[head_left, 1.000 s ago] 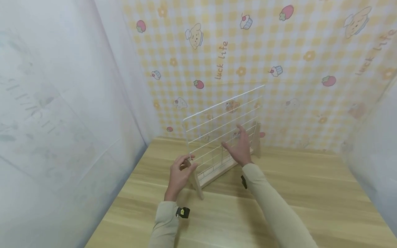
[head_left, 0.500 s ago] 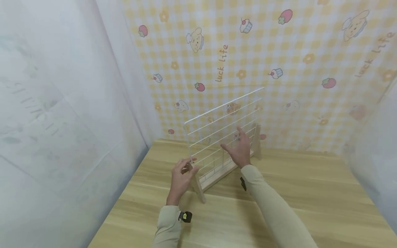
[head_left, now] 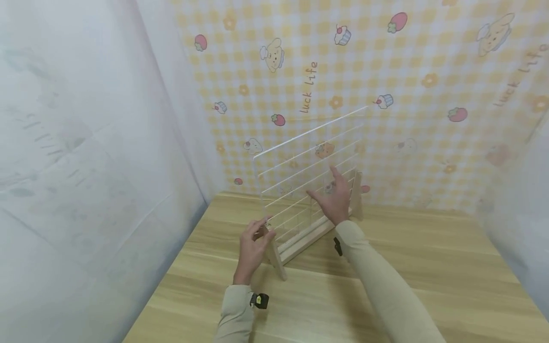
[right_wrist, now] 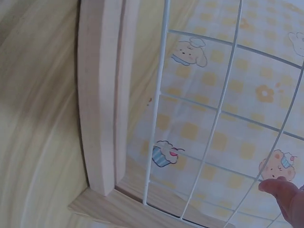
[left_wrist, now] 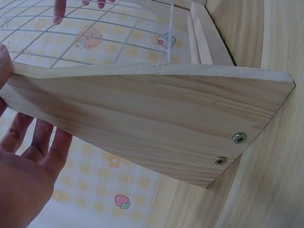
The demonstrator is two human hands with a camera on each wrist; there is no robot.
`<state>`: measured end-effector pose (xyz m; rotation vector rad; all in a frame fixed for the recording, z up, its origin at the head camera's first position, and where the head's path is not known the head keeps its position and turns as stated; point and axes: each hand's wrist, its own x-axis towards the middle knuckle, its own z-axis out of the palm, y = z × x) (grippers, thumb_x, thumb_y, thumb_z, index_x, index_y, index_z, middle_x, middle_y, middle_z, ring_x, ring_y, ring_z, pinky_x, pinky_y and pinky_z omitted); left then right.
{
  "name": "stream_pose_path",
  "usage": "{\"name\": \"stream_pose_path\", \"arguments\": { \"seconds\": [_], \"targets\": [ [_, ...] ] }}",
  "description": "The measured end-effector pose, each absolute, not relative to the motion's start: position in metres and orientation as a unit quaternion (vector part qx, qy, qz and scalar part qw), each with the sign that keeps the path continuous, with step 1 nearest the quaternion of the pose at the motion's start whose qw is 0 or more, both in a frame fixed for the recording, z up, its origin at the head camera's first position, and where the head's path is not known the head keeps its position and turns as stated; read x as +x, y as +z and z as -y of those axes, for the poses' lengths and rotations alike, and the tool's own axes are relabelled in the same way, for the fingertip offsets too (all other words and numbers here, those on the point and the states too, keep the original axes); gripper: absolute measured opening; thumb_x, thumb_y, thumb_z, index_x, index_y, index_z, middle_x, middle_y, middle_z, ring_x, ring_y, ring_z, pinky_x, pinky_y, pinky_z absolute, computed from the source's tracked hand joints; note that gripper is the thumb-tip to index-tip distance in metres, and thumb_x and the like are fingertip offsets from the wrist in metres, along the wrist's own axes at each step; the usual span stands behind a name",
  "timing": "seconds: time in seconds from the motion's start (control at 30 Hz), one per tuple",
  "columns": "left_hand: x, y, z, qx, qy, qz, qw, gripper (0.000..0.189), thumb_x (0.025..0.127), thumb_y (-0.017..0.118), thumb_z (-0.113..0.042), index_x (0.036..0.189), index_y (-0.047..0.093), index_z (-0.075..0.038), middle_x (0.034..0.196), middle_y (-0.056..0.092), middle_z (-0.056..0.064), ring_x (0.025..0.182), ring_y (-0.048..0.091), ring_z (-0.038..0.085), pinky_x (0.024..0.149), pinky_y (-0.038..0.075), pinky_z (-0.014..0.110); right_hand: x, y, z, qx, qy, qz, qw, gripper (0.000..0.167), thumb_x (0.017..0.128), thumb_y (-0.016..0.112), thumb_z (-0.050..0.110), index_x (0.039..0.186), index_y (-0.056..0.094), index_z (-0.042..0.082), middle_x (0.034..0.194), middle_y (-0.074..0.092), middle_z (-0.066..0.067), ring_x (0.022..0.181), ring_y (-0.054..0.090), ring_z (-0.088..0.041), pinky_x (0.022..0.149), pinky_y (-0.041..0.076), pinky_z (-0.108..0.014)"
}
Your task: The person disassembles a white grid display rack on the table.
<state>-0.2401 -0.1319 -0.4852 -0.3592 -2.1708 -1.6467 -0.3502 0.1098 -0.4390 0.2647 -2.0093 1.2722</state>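
A white wire grid panel (head_left: 296,183) stands upright in a wooden stand with two slanted side boards and a bottom rail (head_left: 306,244). My left hand (head_left: 252,247) grips the upper end of the left side board (left_wrist: 137,104), thumb on one edge and fingers under the other. My right hand (head_left: 334,197) holds the grid in its right half, index finger and thumb spread wide. In the right wrist view its thumb (right_wrist: 280,187) lies against a wire crossing; its other fingers are mostly out of that view. The grid's lowest wire runs apart from the rail there.
The stand is on a wood-grain table (head_left: 386,267) near the back wall. A yellow checked cloth (head_left: 411,71) with cartoon prints hangs behind it. White sheeting (head_left: 86,143) closes off the left side. Two bolts (left_wrist: 240,137) sit in the side board's outer face.
Within the last half second the grid panel has risen a little in the stand, its top wire now higher. Both hands keep nearly the same places; the view has shifted slightly.
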Motion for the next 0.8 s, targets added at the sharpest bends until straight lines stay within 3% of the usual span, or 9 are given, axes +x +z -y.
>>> {"name": "stream_pose_path", "arguments": {
  "seconds": [0.17, 0.43, 0.8],
  "targets": [
    [-0.238, -0.484, 0.129, -0.116, -0.595, 0.771, 0.196, 0.037, 0.09, 0.074, -0.014, 0.126, 0.068, -0.016, 0.092, 0.059, 0.004, 0.093, 0.06, 0.018, 0.1, 0.055, 0.05, -0.347, -0.426, -0.111, 0.116, 0.516, 0.769, 0.36, 0.095, 0.067, 0.094, 0.021, 0.146, 0.047, 0.0, 0.136, 0.056, -0.028, 0.106, 0.057, -0.05, 0.091, 0.052, -0.061],
    [-0.238, -0.484, 0.126, -0.118, -0.6, 0.765, 0.202, 0.039, 0.089, 0.073, -0.007, 0.127, 0.068, -0.014, 0.09, 0.056, 0.007, 0.084, 0.054, 0.009, 0.101, 0.053, 0.054, -0.349, -0.414, -0.113, 0.109, 0.487, 0.784, 0.369, 0.097, 0.067, 0.094, 0.026, 0.147, 0.045, 0.002, 0.136, 0.057, -0.025, 0.104, 0.057, -0.04, 0.091, 0.051, -0.059],
    [-0.237, -0.484, 0.124, -0.117, -0.603, 0.763, 0.201, 0.039, 0.09, 0.072, -0.005, 0.128, 0.067, -0.012, 0.092, 0.056, 0.009, 0.087, 0.054, 0.012, 0.102, 0.052, 0.057, -0.347, -0.397, -0.114, 0.115, 0.48, 0.789, 0.366, 0.095, 0.069, 0.093, 0.028, 0.146, 0.046, 0.0, 0.136, 0.057, -0.025, 0.105, 0.057, -0.04, 0.092, 0.051, -0.055]
  ]
}}
